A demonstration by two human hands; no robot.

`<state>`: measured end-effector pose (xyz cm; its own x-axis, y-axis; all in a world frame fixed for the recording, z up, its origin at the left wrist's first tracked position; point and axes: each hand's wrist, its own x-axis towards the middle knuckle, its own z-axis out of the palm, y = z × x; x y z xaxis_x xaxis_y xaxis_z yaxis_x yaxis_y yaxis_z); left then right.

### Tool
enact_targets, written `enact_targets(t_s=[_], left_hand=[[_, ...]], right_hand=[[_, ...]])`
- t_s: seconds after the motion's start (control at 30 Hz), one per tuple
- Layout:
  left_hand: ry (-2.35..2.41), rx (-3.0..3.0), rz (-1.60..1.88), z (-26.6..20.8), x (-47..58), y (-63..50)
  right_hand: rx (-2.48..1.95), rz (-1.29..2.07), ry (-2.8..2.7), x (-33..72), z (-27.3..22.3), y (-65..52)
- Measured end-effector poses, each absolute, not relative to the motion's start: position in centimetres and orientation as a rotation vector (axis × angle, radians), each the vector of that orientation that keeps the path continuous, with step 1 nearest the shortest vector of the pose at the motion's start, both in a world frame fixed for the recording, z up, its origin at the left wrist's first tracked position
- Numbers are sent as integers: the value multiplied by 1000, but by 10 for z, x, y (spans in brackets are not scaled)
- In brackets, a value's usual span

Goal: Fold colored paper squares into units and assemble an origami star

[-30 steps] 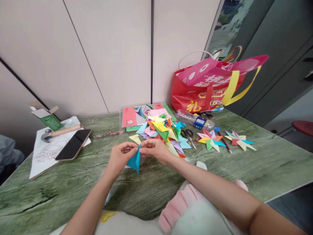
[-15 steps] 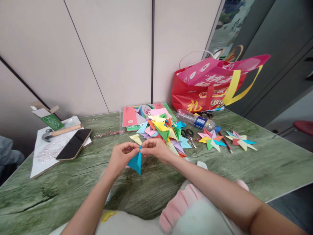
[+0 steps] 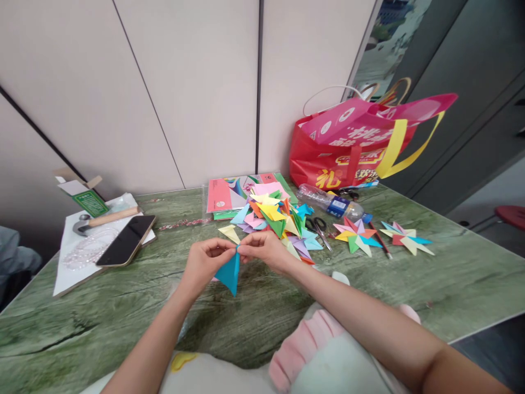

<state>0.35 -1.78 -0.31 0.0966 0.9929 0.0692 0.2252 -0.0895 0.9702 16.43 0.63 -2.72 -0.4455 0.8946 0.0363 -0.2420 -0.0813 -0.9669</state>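
A folded piece of blue paper point(image 3: 229, 273) hangs point-down between my hands above the table. My left hand point(image 3: 208, 261) pinches its top edge between thumb and fingers. At the same top corner, my right hand point(image 3: 261, 250) grips the paper too, fingertips almost touching the left ones. Just beyond my hands lies a heap of folded coloured paper pieces point(image 3: 273, 212). A pale yellow folded piece point(image 3: 229, 233) rests near my fingertips. Two many-pointed paper stars, a multicoloured one point(image 3: 358, 237) and another point(image 3: 406, 238), lie flat to the right.
Scissors point(image 3: 319, 232), a plastic bottle point(image 3: 336, 204) and a red bag point(image 3: 348, 153) stand or lie behind and right. A pencil point(image 3: 381, 243) lies between the stars. At left are a phone point(image 3: 126, 241), a hammer point(image 3: 109, 219), clear beads point(image 3: 88, 250) and a small box point(image 3: 88, 200).
Both hands keep their pinch on the blue paper, whose hanging part has turned slightly. The whole view has shifted a little.
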Motion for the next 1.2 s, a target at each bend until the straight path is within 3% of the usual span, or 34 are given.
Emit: enact_targets(t_s=[1.2], left_hand=[[1288,1493,1065,0,5,-20]], right_hand=[[-818,1551,-1391,166,-25,7]])
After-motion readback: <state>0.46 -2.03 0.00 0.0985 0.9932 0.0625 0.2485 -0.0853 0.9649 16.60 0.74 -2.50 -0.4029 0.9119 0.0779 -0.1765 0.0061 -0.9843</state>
